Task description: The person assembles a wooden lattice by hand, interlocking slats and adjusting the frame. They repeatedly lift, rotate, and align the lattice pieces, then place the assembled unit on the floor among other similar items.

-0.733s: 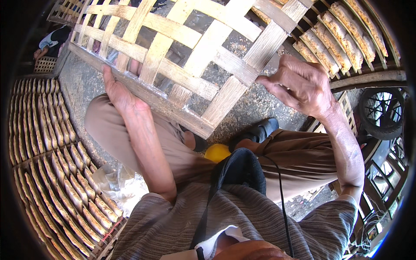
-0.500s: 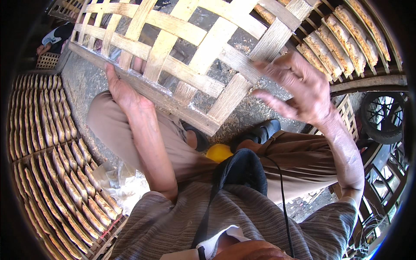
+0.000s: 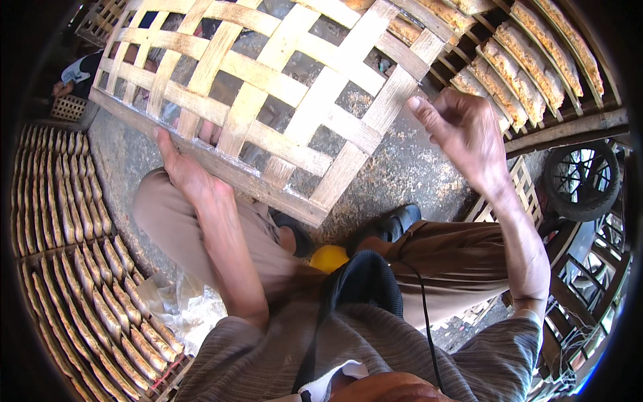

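Observation:
A woven bamboo lattice tray (image 3: pixel 268 87) with a flat wooden rail along its near edge is tilted up in front of me. My left hand (image 3: pixel 194 177) grips that rail, thumb on the near side and some fingertips showing through the lattice gaps. Close by the tray's right end is my right hand (image 3: pixel 462 137), thumb stretched out and fingers loosely bent; I see nothing in it. Beyond this hand, pale slices with browned, crumbly edges (image 3: pixel 512 74) stand in rows on a slatted rack.
More slices (image 3: pixel 87 295) fill racks on my left. Beside my left leg lies a clear plastic bag (image 3: pixel 184 301). A yellow round object (image 3: pixel 329 258) sits between my feet. At right is a wheel (image 3: pixel 581 179). Another person (image 3: pixel 79 70) is at the far left.
The tray has shifted slightly left and down in view, with my left hand still on its rail. My right hand has drawn its fingers in from a wider spread, near the tray's right end.

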A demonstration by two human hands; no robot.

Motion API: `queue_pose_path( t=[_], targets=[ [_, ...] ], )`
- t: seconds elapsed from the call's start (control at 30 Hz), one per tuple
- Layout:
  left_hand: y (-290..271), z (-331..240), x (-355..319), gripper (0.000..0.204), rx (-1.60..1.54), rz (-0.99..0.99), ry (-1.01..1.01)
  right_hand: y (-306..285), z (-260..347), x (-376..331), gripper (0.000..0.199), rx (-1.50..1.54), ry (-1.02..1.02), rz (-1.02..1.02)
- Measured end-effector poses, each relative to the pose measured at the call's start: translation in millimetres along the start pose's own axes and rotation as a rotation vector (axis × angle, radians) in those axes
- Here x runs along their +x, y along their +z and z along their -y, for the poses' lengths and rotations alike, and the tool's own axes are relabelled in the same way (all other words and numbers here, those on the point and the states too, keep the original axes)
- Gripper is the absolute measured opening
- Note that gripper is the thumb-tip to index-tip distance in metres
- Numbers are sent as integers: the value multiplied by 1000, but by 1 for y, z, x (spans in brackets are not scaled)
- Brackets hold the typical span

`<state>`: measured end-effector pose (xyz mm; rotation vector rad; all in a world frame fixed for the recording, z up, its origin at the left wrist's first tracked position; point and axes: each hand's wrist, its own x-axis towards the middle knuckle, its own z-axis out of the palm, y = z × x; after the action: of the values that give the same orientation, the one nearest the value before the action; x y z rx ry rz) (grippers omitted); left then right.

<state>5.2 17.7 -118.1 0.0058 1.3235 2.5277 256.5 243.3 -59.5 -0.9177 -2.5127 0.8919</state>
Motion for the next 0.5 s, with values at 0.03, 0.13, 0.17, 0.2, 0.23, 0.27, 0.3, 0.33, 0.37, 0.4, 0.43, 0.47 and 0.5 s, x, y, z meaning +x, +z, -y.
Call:
queue_pose_path(
  t=[0.03,0.13,0.17,0.2,0.23,0.27,0.3,0.33,0.37,0.4,0.43,0.47,0.5],
  targets=[
    [-5,1,3,71,-17,3,1,-2,-6,8,41,184,148,49],
    [0,1,2,70,-29,2,12,6,-19,16,33,659,273,-32],
    [0,-1,0,70,-19,-8,23,10,-21,17,31,686,256,-20],
    [0,-1,0,70,-15,-9,19,13,-22,18,29,712,238,-8],
    [0,2,-1,70,-11,-9,16,15,-23,18,27,738,220,4],
    [-1,1,0,70,-3,-11,25,15,-27,18,21,746,200,49],
    [0,0,-1,72,1,-19,15,14,-29,18,20,745,218,72],
    [2,-2,-2,73,5,-25,3,13,-29,17,20,744,236,93],
    [3,-1,-4,75,7,-33,-13,11,-29,16,20,738,257,115],
    [5,-2,-6,79,19,-44,-4,8,-26,18,22,592,223,169],
    [4,-4,-5,80,44,-49,29,2,-22,19,24,445,191,219],
    [3,-2,-5,80,68,-53,53,-5,-20,18,26,293,168,265],
    [4,-2,-6,81,92,-56,77,-9,-19,16,29,140,147,310]
  ],
)
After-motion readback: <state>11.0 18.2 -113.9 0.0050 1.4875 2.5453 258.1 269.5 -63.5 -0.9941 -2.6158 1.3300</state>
